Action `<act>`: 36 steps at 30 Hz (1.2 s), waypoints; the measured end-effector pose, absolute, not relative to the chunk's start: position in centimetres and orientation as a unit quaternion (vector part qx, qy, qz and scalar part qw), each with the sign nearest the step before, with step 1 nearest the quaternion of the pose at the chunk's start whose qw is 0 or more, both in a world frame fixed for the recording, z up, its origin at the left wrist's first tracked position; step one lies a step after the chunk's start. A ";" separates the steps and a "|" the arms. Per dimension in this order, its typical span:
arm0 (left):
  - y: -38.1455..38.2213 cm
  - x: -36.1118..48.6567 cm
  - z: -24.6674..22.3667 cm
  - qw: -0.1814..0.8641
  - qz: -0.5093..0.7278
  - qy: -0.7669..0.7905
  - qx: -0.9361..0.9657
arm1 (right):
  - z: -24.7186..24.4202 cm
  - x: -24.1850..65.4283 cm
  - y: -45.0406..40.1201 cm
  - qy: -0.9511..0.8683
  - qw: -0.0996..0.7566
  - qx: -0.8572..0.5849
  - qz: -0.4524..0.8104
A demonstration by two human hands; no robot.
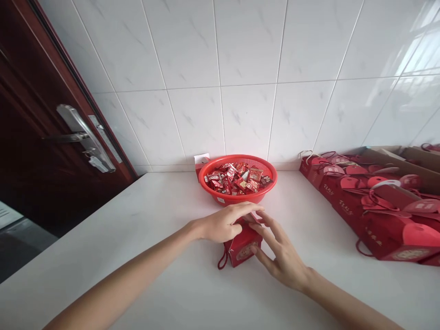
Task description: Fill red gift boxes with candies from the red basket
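Note:
A small red paper gift box [244,253] with gold print on its front stands on the white counter, a dark red cord loop hanging from its left side. My left hand [223,223] reaches over the box from the left, thumb bent at the upper edge and fingers laid across the top. From the right, my right hand [283,259] holds the box, with the thumb against the front and the fingers at the top flaps. The fingers partly cover the flaps, and the inside is mostly hidden. Just behind sits a red plastic basket [230,199] of wrapped candies [237,178].
Several red gift boxes [374,229] with cords stand in rows at the right, beside brown cardboard [400,160]. A red and white carton [201,159] shows behind the basket. White tiles [247,46] back the counter [137,256]. A dark red door [30,114] with a metal handle is left.

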State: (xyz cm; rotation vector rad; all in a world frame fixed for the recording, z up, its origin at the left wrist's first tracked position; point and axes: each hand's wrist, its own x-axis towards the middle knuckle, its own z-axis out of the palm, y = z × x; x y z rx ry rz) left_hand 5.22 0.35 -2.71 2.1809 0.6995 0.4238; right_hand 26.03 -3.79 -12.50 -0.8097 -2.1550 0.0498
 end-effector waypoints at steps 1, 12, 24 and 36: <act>0.4 5.2 -2.8 0.395 0.172 0.276 0.859 | -12.4 25.9 -3.7 -0.854 0.401 -0.331 0.013; -1.4 3.8 -2.4 0.298 0.238 0.341 0.859 | -11.4 25.8 -3.4 -0.849 0.342 -0.384 0.120; -5.2 1.8 -4.3 0.180 0.162 0.478 0.844 | -10.9 25.4 -3.6 -0.841 0.332 -0.405 0.136; -4.6 2.3 -5.2 0.228 0.168 0.522 0.805 | -12.0 25.2 -3.0 -0.829 0.375 -0.394 0.132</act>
